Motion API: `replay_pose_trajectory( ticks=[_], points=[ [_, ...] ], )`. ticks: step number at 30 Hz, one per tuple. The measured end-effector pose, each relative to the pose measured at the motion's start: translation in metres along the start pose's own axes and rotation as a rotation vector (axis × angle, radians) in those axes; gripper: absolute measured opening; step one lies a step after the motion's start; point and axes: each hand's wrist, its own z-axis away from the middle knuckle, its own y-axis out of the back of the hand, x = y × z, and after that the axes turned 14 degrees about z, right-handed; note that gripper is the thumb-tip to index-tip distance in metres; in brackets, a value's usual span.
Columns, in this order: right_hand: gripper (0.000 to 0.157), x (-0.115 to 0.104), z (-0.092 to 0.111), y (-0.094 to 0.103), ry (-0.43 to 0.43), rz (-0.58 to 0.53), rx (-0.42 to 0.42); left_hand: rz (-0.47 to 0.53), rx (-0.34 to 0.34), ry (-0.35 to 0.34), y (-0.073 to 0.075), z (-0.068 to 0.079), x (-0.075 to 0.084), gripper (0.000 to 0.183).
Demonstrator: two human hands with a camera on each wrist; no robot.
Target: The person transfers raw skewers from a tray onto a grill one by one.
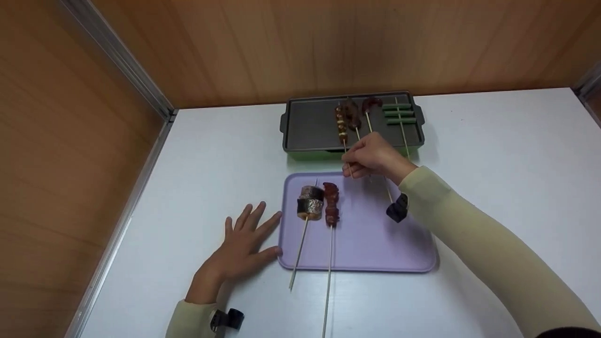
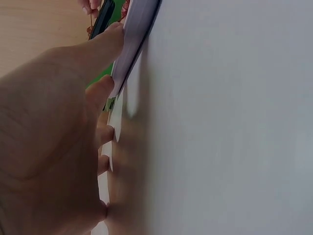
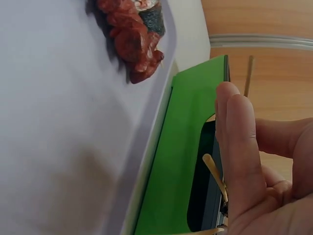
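Observation:
My right hand (image 1: 368, 157) pinches the stick of a beaded brown-and-yellow skewer (image 1: 341, 124) between thumb and fingers. That skewer's food end is over the dark grill plate (image 1: 310, 124). Beside it on the plate are a brown meat skewer (image 1: 351, 114), a dark red curled skewer (image 1: 371, 103) and a green vegetable skewer (image 1: 399, 114). My left hand (image 1: 242, 249) lies on the table with fingers spread, index finger and thumb touching the left edge of the lilac tray (image 1: 375, 244). The tray carries a fish-like chunk skewer (image 1: 310, 203) and a red meat skewer (image 1: 331, 204).
The grill's green base (image 3: 195, 107) stands just behind the tray, close to the back wooden wall (image 1: 263, 51). Another wooden panel (image 1: 61, 155) borders the white table (image 1: 497, 155) on the left. Both tray skewers' sticks overhang the tray's front edge.

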Motion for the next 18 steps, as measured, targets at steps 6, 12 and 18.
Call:
replay_pose_trajectory(
  ticks=[6,12,18],
  points=[
    [0.031,-0.003,-0.004,-0.002,0.005,0.009,0.010,-0.005,0.000,0.000,0.000,-0.001,-0.001,0.073],
    [0.031,-0.004,-0.008,-0.003,0.012,0.020,0.014,0.004,-0.003,-0.002,0.000,-0.001,-0.001,0.072],
    [0.032,-0.004,-0.011,-0.003,0.032,0.053,0.025,0.016,-0.017,0.000,0.000,-0.001,-0.001,0.071]
  ],
)
